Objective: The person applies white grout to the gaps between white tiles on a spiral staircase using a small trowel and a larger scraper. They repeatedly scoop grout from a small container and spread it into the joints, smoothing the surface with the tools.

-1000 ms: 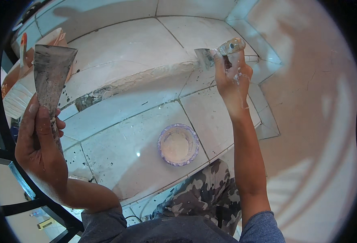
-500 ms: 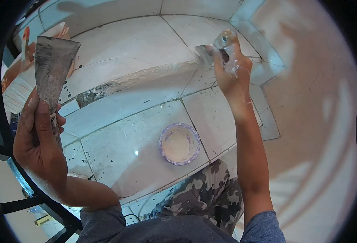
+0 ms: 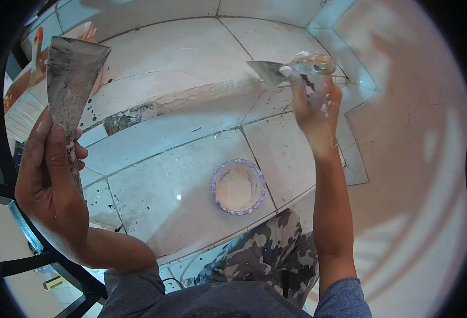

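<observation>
My left hand (image 3: 56, 169) is closed round the handle of a wide putty knife (image 3: 72, 74), its stained blade pointing up. On the far right of the step, my right hand (image 3: 318, 108) grips a smaller putty knife (image 3: 268, 72), blade turned to the left and handle smeared with white. This blade is beside the right end of a long gap (image 3: 191, 96) along the step edge. Pale filler covers most of that gap, while its left end (image 3: 119, 123) shows rough grey. White smears mark my right hand. Below stands a purple-rimmed bowl (image 3: 239, 186) holding pale paste.
White tiles (image 3: 175, 169) form the steps, with dark specks on them. At the far left is an open bag or sack (image 3: 27, 119) with an orange-handled tool (image 3: 36, 47). Black metal railing (image 3: 37, 262) runs along the left. A beige wall (image 3: 403, 159) closes the right side.
My right hand has shifted slightly right and turned, so the smaller knife's handle now points right and more of its blade shows. My left hand holds almost the same pose.
</observation>
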